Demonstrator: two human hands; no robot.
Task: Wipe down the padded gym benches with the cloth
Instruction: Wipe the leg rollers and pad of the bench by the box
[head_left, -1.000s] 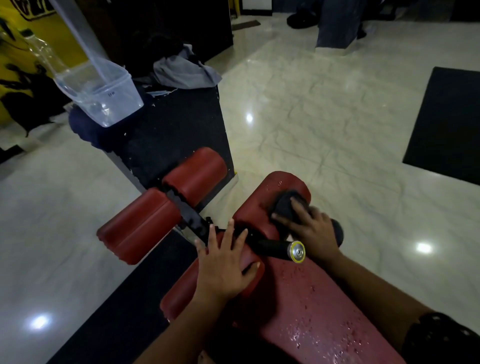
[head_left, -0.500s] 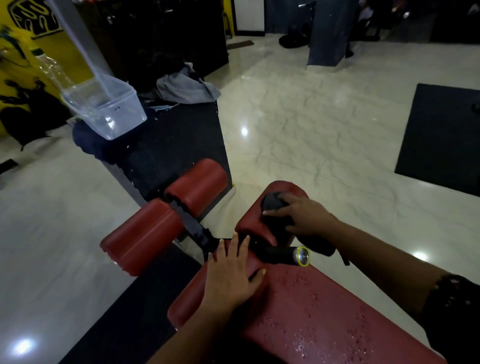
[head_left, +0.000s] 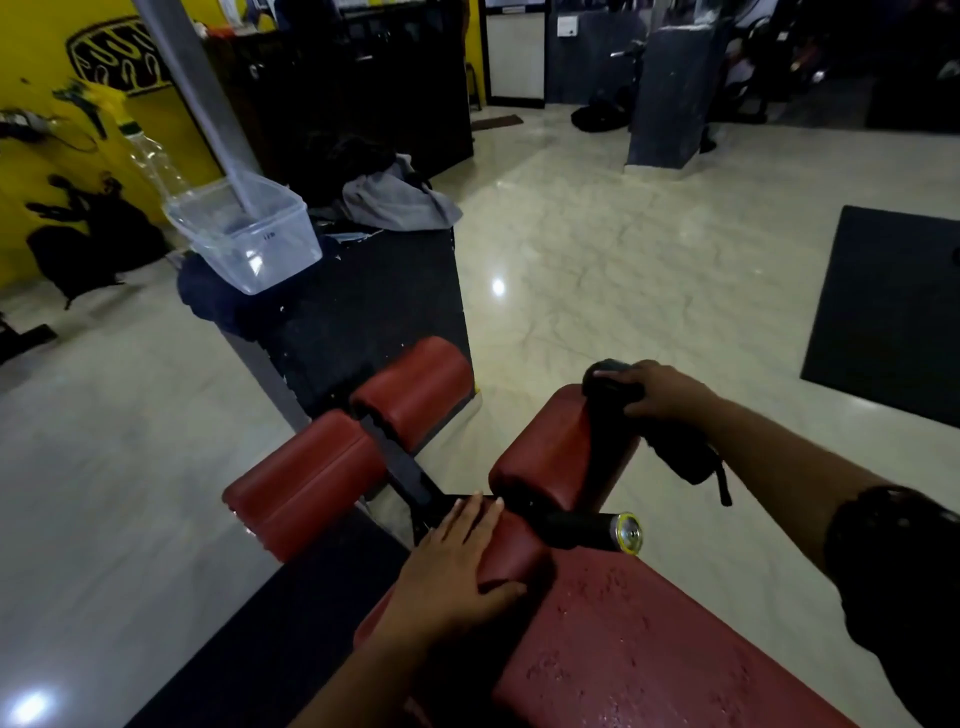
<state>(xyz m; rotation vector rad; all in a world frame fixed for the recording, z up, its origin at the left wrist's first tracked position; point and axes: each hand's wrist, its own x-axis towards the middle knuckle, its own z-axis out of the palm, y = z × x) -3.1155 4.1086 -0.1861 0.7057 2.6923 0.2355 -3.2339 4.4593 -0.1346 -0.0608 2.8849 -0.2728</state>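
Your right hand (head_left: 662, 392) curls its fingers (head_left: 618, 374) over the dark cloth (head_left: 610, 397) atop the red roller pad (head_left: 561, 452); it's limp and soft, so bunch it. Your left hand (head_left: 457, 566) lies flat, fingers straight, on the bench (head_left: 649, 649)

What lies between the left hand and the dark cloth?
In the head view, the red padded roller and the black handle bar with a yellow-ringed end.

Dark cloth (head_left: 680, 460) draped over red roller pad (head_left: 550, 457); bench (head_left: 649, 649) apparently wet.

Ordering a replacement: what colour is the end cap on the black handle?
Silver end cap ringed in yellow; head view.
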